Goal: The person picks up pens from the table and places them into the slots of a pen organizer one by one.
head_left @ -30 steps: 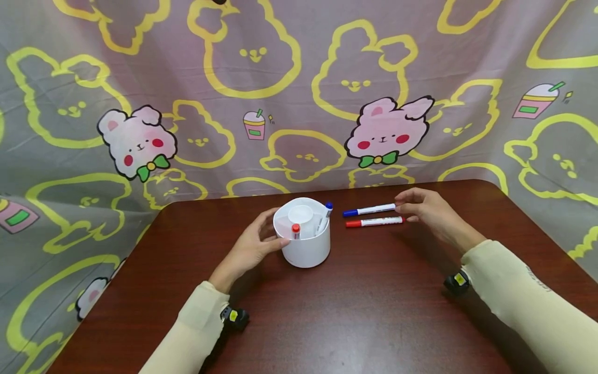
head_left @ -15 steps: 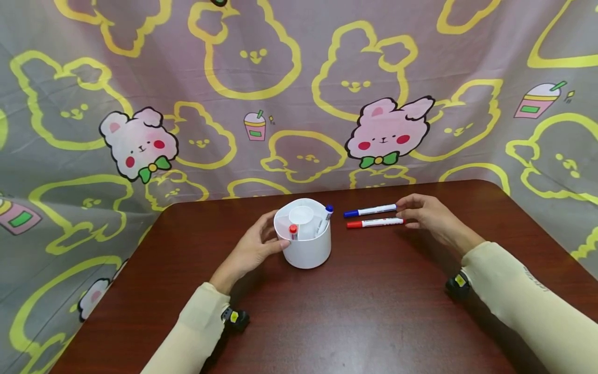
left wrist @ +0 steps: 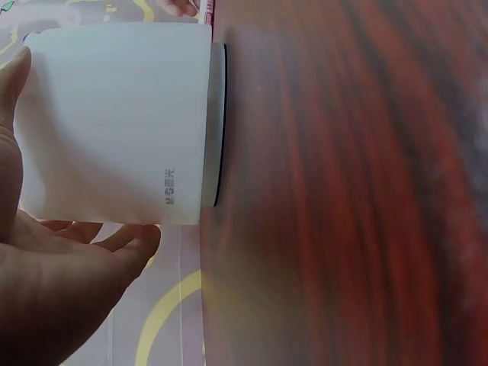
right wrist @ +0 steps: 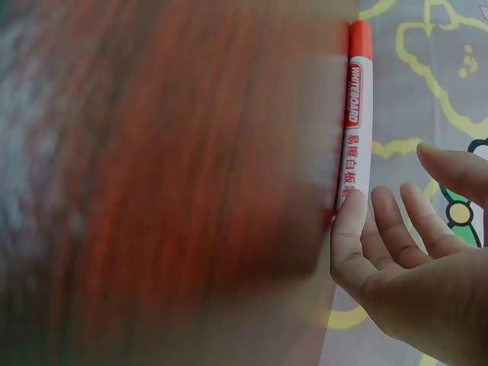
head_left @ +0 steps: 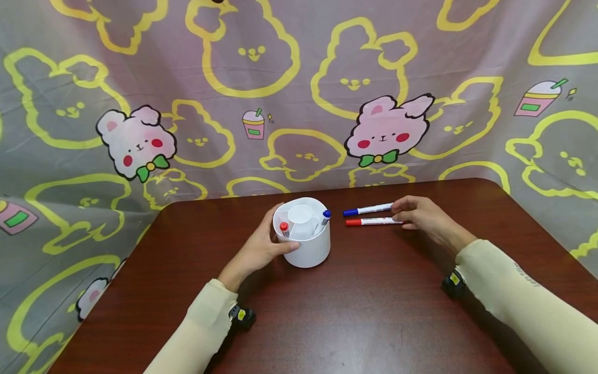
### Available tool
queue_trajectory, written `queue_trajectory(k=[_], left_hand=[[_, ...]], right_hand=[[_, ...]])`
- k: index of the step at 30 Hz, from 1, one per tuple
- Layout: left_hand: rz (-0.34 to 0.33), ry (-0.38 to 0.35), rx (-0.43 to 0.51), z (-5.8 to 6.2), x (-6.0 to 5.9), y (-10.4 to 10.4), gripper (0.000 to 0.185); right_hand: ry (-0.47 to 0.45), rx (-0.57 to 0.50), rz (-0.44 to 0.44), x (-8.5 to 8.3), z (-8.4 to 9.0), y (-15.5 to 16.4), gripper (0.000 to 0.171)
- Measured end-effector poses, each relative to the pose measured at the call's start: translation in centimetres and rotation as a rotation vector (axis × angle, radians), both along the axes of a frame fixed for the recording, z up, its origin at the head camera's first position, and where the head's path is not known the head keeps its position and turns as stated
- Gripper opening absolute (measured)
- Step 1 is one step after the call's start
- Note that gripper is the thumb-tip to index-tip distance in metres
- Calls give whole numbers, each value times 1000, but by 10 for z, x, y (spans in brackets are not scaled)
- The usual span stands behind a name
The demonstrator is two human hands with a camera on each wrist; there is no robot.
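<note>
My left hand [head_left: 259,246] grips the white round pen holder [head_left: 308,254] from its left side, thumb across the front and fingers behind. A red-capped marker [head_left: 284,228] and a blue-capped marker [head_left: 325,219] stand in separate compartments, leaning. My right hand [head_left: 422,218] hovers over the right ends of two whiteboard markers lying on the table, one blue [head_left: 366,210], one red [head_left: 371,222]. Its fingers are loosely bent. In the right wrist view a fingertip overlaps the red marker [right wrist: 358,99]; whether it touches, I cannot tell.
The dark wooden table [head_left: 355,322] ends at the back against a patterned curtain [head_left: 299,130]. A camera is strapped to each wrist, left [head_left: 243,317] and right [head_left: 453,283].
The markers in the holder have shifted, the red one to the left and the blue one toward the front. My left thumb has slid right along the holder. The right hand has moved slightly left.
</note>
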State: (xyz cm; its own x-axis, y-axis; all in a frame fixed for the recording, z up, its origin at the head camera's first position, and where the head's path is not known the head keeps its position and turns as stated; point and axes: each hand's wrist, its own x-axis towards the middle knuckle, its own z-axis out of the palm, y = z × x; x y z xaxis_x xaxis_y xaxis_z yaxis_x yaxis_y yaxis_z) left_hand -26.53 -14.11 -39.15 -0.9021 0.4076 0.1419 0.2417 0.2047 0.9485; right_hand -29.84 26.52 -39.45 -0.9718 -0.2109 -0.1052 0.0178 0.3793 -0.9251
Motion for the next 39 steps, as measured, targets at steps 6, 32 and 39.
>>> queue_trajectory(k=[6,32,39], left_hand=[[21,-1,-44,0,0,1,104],[35,-10,-58,0,0,0,104],[36,-11,-68,0,2,0,102]], right_hand=[[9,37,2,-1,-2,-4,39],[187,372,-40,-6,-7,-22,19],[212,389,-26,-3,-6,-22,15]])
